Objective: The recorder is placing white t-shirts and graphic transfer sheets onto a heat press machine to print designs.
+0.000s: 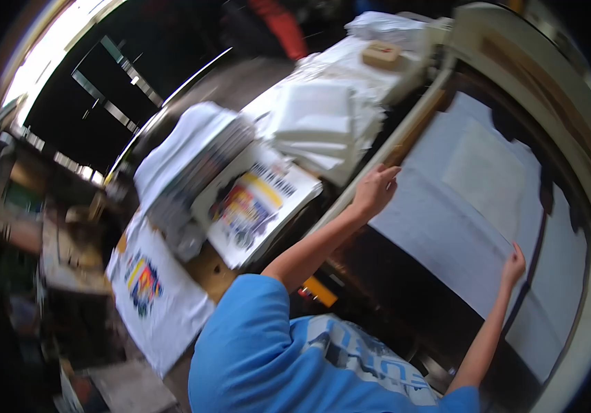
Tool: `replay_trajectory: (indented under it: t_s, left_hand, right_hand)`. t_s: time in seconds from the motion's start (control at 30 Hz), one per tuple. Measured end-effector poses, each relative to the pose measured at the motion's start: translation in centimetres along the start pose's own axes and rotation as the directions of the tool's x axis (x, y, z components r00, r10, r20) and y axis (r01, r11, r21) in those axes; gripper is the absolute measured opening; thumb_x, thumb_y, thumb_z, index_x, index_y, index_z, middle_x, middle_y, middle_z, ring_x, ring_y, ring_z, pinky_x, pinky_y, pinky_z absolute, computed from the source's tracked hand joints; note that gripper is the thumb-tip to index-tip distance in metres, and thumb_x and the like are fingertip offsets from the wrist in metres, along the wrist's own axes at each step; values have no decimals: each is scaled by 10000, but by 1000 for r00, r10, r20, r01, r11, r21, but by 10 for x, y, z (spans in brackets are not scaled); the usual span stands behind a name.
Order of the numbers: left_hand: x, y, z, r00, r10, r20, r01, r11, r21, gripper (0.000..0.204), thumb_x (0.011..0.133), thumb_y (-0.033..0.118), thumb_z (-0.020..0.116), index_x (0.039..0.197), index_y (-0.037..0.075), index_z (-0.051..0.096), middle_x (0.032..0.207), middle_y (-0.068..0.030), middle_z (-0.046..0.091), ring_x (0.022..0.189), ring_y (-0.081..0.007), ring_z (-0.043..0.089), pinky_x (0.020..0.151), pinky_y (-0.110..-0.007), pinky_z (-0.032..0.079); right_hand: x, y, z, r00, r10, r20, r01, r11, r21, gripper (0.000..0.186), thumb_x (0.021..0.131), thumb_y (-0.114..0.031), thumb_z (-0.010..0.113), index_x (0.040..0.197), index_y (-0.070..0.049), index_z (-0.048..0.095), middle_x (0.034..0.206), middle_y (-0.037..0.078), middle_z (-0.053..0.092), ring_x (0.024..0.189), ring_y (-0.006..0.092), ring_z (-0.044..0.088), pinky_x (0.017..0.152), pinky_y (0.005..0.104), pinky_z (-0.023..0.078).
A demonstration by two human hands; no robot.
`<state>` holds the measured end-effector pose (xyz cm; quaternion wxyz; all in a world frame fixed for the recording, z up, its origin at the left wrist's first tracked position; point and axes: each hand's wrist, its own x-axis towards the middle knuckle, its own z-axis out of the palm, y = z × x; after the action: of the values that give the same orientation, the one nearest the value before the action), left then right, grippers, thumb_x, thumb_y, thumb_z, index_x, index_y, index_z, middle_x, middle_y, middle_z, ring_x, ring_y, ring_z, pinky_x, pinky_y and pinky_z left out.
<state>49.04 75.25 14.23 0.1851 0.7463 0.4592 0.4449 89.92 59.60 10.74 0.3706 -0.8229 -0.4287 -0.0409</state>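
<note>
From the head view, I saw the person's hands well apart over a machine's dark bed (399, 268). The right hand (514, 267) was at the lower corner of a pale square sheet (485, 175), which lay flat on a white cloth (433, 220), probably spread out so as not to crease. The left hand (377, 191), fingers bent, hung by the cloth's left edge; I couldn't tell whether either hand gripped anything. A second white cloth (550, 275) lay alongside, seemingly kept separate by the dark gap.

Left of the machine, a cluttered tabletop (216, 272) carried printed sheets (254, 206) beside stacked shirts (195, 148), apparently within easy reach. The room beyond was dim, with bright light at upper left.
</note>
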Motion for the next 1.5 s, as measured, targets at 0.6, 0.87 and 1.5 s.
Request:
replay_trajectory:
  t_s: [0.6, 0.87, 1.5]
  left_hand:
    - [-233, -189, -225, 834, -532, -145, 545, 758, 357, 109, 722, 86, 522, 744, 52, 623, 755, -189, 587, 715, -340, 575, 643, -407, 440]
    - [-110, -33, -263, 900, -326, -288, 148, 851, -503, 110, 803, 47, 536, 895, -13, 550, 720, 11, 540, 629, -50, 468, 556, -183, 377]
    - [-176, 291, -80, 899, 242, 366, 258, 383, -887, 73, 798, 20, 580, 861, -12, 563, 815, -2, 585, 744, -51, 520, 694, -178, 390]
  right_hand:
    - [-206, -208, -46, 994, -68, 84, 42, 958, 283, 168, 845, -63, 480, 940, 11, 596, 861, 68, 593, 740, 118, 550, 654, 229, 446]
    - [-289, -297, -32, 755, -5, 656, -427, 755, 498, 243, 845, -192, 519, 1026, -41, 574, 783, 54, 599, 619, 94, 567, 536, 218, 459]
    - [-292, -51, -305, 841, 176, 512, -488, -164, 857, 481, 877, -425, 362, 1162, -42, 426, 992, 153, 563, 768, 255, 606, 573, 336, 522]
